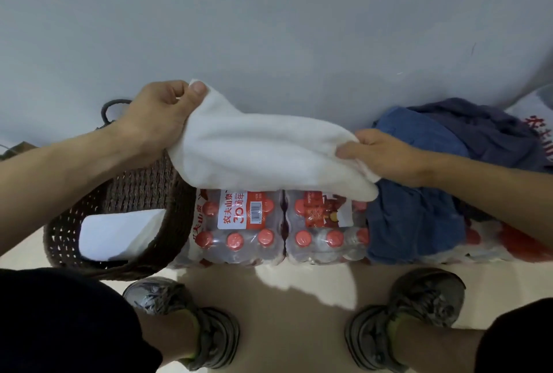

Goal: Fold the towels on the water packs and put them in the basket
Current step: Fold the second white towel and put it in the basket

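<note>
Left hand: the left hand [155, 112] was raised over the basket's far rim; its thumb and curled fingers pinched one end of the white towel [263, 154]
Right hand: the right hand [380, 157] gripped the opposite end, thumb on top and fingers curled under; it sat lower than the left, so the cloth sloped down to the right
White towel: it hung stretched between the two hands above the water packs [281, 229], apparently already doubled; its lower edge draped just over the red-capped bottles
Basket: the dark woven basket [140, 190] stood just left of the packs, touching them; a folded white towel [119, 235] already lay inside
Remaining pile: a blue towel [416, 220] and a darker grey-blue cloth [478, 130] lay crumpled on the packs to the right, the blue one running under the right hand
Stage: judged as mid-fold on the second white towel, with the blue pieces not yet begun
Risk, uneven fold: the hands were at different heights; bringing the ends together from there could leave the edges misaligned
Risk, slipping: the left pinch held only a corner; a tug could pull it free and drop the towel onto the floor [287, 291]
Risk, snagging: the right hand's fingers sat against the blue towel; they could catch it and drag it off the packs
</note>
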{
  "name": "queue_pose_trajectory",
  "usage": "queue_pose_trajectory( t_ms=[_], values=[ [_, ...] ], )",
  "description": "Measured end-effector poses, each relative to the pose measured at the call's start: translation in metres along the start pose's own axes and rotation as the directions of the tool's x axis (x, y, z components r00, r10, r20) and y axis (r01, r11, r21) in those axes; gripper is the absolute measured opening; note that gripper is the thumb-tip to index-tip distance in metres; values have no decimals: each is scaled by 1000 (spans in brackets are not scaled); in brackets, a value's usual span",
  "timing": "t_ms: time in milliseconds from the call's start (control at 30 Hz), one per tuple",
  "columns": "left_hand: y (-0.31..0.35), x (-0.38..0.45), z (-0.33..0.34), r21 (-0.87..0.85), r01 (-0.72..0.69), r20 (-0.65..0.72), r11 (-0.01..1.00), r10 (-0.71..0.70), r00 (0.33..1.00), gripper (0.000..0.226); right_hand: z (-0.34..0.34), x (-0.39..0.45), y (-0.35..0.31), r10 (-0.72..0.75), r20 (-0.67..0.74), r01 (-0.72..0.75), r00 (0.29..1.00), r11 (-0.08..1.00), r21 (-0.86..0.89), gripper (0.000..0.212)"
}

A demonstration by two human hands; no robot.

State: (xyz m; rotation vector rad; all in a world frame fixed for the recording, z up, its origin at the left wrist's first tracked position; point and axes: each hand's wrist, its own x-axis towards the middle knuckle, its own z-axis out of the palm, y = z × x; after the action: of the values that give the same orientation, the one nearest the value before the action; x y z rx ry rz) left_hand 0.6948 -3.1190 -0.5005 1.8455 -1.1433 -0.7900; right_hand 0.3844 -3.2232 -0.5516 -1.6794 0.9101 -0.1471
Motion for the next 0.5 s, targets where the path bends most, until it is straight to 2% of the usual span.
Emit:
queue_pose_trajectory(
  t_ms=[67,133,200,300,400,500],
  values=[
    [6,2,-3,-122,28,-30,992,-32,999,38,-15,-4,-20,-99,31,101,995,992,-70,33],
    [10,3,-8,-197,45,-48,979,-55,997,50,-28,-7,-33,-165,5,164,986,975,-149,43],
    [13,2,-14,-227,61,-41,972,-72,997,51,-39,-7,-36,-201,-29,196,979,973,-118,36],
    [9,4,-23,-212,53,-59,976,-67,996,32,-54,-6,-34,-222,-99,218,970,975,-52,14],
    [4,6,-31,-173,9,-109,985,-29,994,22,-62,-6,-28,-196,-128,204,972,977,52,21],
    [-1,10,-35,-132,-14,-137,991,-4,991,19,-66,-4,-26,-183,-219,223,958,959,173,29]
  ],
)
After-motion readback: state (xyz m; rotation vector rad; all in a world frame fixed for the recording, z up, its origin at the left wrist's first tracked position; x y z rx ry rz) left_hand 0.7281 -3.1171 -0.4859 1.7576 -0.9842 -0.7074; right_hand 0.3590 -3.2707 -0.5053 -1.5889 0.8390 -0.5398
